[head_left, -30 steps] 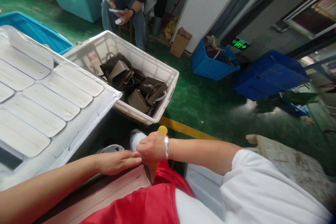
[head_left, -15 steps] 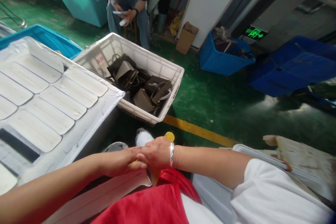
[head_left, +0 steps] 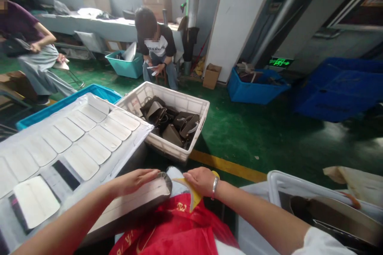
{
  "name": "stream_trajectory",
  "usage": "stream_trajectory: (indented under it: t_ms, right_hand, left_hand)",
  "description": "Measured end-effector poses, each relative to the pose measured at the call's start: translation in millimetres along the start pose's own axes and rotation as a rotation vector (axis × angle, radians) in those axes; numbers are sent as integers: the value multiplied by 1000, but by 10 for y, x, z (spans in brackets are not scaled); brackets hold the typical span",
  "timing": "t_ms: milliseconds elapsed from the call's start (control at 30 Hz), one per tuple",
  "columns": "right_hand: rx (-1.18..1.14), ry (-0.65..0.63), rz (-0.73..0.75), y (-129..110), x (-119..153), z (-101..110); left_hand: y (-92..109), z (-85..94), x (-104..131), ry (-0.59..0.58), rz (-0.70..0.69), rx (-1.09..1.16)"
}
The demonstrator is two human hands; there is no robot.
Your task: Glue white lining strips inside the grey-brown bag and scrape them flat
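Note:
My left hand lies with its fingers stretched out along the top edge of a long pale piece with a dark rim. Closed around a yellow tool with a pointed, blade-like end is my right hand, which wears a silver bracelet. The yellow tool's tip points toward the rounded end of the pale piece, over the red apron. To the left, a covered table bears rows of white rounded panels.
Ahead stands a white crate of dark bags. A light-coloured bin is at my right. Blue bins stand farther off. One person sits beyond the crate, another at the far left.
My hands were together and have moved apart; the yellow tool shows more fully now. The view has tilted up, bringing the far wall and the second person into sight.

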State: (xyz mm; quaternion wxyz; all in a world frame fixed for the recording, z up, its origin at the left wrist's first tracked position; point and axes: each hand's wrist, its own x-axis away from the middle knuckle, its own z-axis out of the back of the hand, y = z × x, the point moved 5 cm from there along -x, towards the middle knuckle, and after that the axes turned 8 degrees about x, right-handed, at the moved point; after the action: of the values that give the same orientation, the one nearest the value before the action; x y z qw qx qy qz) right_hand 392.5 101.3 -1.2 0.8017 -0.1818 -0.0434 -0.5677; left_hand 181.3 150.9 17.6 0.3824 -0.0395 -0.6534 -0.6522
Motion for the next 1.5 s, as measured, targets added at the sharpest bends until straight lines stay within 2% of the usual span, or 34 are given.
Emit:
stream_trajectory:
  t_ms: [100, 200, 267, 400, 500, 600, 767, 867, 1000, 1167, 1300, 1400, 1500]
  right_hand:
    - [-153, -44, -133, 114, 183, -222]
    - [-188, -31, -129, 95, 259, -279]
    - [-113, 40, -86, 41, 243, -180]
    - [138, 206, 17, -128, 60, 166]
    - [224, 236, 150, -281, -181, 356]
    - [283, 191, 306, -410, -437, 423]
    - [371, 148, 581, -610, -782, 435]
    - [400, 93, 731, -719, -899, 439]
    - [390, -12, 829, -750, -949, 425]
    - [324, -73, 764, -666, -949, 361]
    - [272, -126, 556, -533, -823, 286]
    - [226, -94, 431, -415, -654, 262]
    - [157, -45, 280, -237, -485, 234]
  left_hand:
    - [-1, -57, -100, 20, 53, 70]
    - [-34, -84, -219, 72, 79, 40]
    - [-59, -91, -263, 78, 77, 26]
    - [-81, -64, -233, 60, 69, 35]
    - [-35, -2, -140, 65, 40, 173]
    - [27, 73, -68, 102, 7, 277]
    - [-26, 42, -101, 8, 1, 89]
    - [-117, 26, -144, 48, -15, 51]
    - [-171, -9, -182, 53, -18, 17]
    - [-138, -21, -239, 52, -32, 27]
    - [-111, -113, -322, 50, -1, 34]
    - [-73, -158, -369, 61, 31, 24]
    - [-19, -158, -357, -11, 7, 83]
